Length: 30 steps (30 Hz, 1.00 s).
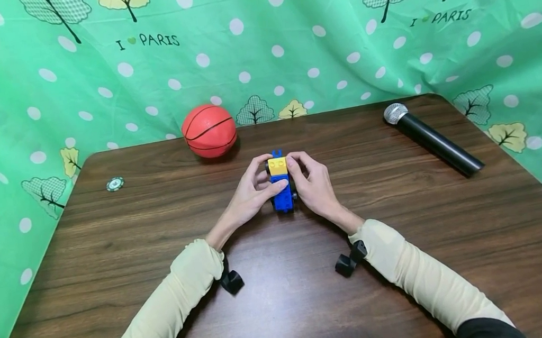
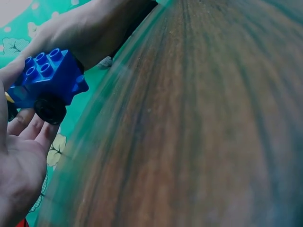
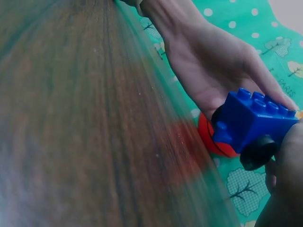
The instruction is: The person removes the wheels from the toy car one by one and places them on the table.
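A blue toy brick car (image 1: 283, 200) with black wheels is held between both hands, a yellow brick (image 1: 277, 166) on its far end. My left hand (image 1: 250, 192) grips it from the left, thumb laid across the blue top. On the other side, my right hand (image 1: 314, 184) pinches the car near the yellow brick. In the left wrist view, studs show on the blue body (image 2: 52, 78) and left fingers lie under a wheel (image 2: 50, 109). The right wrist view shows the blue body (image 3: 255, 118) too; the right hand (image 3: 289, 175) partly covers its far end.
A red basketball (image 1: 209, 131) sits at the back of the brown table (image 1: 161, 225). To the right lies a black microphone (image 1: 433, 137) with a silver head. A poker chip (image 1: 115, 184) lies at the left. Behind hangs a green dotted cloth (image 1: 242, 49).
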{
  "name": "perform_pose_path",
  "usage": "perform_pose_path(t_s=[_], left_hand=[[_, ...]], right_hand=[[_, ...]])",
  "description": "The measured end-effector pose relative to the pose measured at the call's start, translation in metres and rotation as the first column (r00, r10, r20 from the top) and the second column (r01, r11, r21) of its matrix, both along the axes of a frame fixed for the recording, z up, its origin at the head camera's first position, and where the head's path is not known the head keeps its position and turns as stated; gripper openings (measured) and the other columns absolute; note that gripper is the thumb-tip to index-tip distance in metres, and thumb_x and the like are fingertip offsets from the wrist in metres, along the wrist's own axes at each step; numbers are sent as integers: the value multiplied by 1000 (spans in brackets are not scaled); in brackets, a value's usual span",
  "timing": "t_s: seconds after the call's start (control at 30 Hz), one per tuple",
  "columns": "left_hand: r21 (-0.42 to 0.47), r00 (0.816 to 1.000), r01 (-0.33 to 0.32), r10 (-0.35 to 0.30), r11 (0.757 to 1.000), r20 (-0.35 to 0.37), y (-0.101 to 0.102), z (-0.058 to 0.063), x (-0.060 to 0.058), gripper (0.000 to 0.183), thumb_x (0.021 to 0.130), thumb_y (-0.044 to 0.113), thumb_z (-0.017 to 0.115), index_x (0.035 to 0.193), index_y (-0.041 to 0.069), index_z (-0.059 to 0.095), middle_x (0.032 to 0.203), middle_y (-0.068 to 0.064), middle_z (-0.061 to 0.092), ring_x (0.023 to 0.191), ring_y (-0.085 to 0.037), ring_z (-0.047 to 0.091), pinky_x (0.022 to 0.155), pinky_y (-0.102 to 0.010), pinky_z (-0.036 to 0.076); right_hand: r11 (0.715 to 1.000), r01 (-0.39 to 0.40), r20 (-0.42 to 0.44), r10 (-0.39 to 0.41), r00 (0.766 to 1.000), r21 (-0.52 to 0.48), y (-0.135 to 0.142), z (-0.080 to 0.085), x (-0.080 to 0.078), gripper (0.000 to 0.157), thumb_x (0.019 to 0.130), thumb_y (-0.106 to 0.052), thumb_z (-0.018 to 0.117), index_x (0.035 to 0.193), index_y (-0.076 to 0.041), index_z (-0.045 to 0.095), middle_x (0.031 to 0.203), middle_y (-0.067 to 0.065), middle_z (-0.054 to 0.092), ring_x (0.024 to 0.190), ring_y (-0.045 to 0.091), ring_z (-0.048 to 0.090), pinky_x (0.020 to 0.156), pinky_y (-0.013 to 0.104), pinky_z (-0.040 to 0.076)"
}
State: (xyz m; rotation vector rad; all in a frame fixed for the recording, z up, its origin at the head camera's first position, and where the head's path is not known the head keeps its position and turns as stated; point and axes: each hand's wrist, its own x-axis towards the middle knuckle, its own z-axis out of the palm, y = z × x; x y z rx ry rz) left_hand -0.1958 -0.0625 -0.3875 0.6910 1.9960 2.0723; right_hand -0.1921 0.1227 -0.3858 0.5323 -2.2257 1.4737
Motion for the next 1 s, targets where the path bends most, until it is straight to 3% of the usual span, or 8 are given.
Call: perform_pose_path(t_s=[0.2,0.53,0.8,1.0], left_hand=[[0,999,-12,12,1000,-46,5,1,0,59,98,7,68,149,8,37,114,-18,70,87,-23,70,83,-30,55],[-7,992,-71,70,997,-100,10,0,2,58,97,4,69,147,4,39,104,-18,71,81,-19,67,78,-28,55],[-1,984,-110,109,994,-140,14,0,4,58,96,2,70,146,3,40,100,-17,71,75,-17,65,76,-27,56],[-50,964,-190,177,980,-197,13,0,5,60,94,5,75,144,3,41,102,-17,72,74,-16,65,72,-26,55]], right_hand=[[996,74,-72,-70,995,49,-1,-2,-2,20,108,-14,56,113,2,67,92,12,69,81,22,63,70,31,50],[995,93,-49,-92,995,18,-2,-1,2,24,108,-19,56,114,1,68,95,13,70,83,27,65,73,30,48],[992,127,-75,-127,989,-5,-5,-1,3,22,108,-17,56,113,1,68,95,13,71,83,23,65,74,32,50],[987,157,-119,-159,980,-33,-3,1,0,18,105,-14,62,109,3,65,93,14,70,82,23,65,74,31,50]])
